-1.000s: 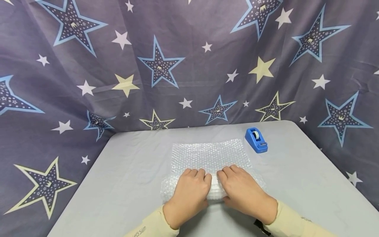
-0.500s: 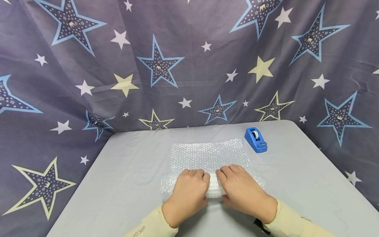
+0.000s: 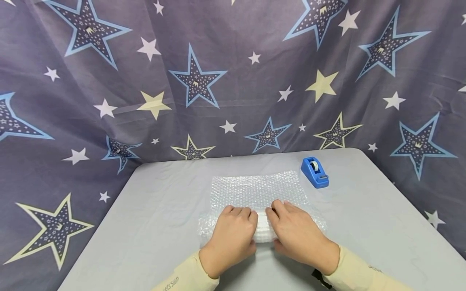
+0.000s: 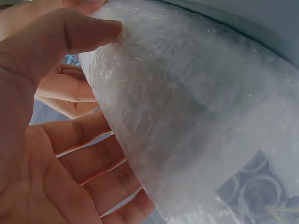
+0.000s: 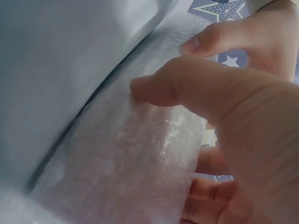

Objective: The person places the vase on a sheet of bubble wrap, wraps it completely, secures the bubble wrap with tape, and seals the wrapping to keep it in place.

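A sheet of clear bubble wrap point(image 3: 256, 190) lies flat on the table, its near end rolled into a thick whitish roll point(image 3: 265, 228). My left hand point(image 3: 233, 238) grips the roll left of its middle. The right hand point(image 3: 300, 238) grips it close by on the right, leaving a short stretch of roll showing between them. Both wrist views show a thumb point(image 4: 93, 35) pressing the near side of the bubble wrap point(image 5: 117, 154) and fingers curled over the far side. Layers of wrap hide whatever may be inside.
A blue tape dispenser point(image 3: 315, 173) with a roll of tape stands behind the sheet's right corner. The grey-covered table point(image 3: 164, 210) extends to both sides. A dark curtain point(image 3: 233, 81) printed with stars hangs behind it.
The stretch of roll between my hands has turned slightly and looks whiter. My right fingers have shifted a little on top. Sheet and dispenser stay put.
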Demonstrator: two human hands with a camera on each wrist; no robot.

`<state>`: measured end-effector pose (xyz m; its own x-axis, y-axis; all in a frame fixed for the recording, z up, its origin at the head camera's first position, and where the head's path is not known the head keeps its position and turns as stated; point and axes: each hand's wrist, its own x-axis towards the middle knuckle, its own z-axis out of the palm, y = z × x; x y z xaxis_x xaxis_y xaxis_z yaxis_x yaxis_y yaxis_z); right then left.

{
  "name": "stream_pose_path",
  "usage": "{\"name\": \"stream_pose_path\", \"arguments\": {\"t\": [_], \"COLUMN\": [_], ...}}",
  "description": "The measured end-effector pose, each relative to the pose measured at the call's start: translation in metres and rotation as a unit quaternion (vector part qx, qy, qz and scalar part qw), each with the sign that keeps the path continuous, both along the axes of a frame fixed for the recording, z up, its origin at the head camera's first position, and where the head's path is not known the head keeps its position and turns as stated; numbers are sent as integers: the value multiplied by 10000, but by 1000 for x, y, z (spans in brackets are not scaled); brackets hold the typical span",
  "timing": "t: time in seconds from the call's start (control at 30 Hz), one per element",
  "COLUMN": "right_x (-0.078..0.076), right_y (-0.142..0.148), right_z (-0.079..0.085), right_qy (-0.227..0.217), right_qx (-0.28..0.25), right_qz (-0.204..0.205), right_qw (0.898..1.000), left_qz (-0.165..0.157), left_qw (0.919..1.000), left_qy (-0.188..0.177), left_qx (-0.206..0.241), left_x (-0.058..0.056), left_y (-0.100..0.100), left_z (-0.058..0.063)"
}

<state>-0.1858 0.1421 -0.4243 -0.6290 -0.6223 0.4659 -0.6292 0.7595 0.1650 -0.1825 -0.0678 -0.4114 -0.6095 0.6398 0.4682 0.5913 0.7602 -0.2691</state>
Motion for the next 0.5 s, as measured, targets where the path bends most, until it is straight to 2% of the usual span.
{"name": "stream_pose_path", "arguments": {"t": [0.5], "right_x": [0], "right_y": [0], "right_z": [0], "right_qy": [-91], "right_qx": [75], "right_qz": [109], "right_qw": [9999], "left_qz": [95], "left_qw": [9999], "left_qy": [-110], "left_qx": [-64], "left_x": [-1], "left_y": [-1], "left_z": [0]}}
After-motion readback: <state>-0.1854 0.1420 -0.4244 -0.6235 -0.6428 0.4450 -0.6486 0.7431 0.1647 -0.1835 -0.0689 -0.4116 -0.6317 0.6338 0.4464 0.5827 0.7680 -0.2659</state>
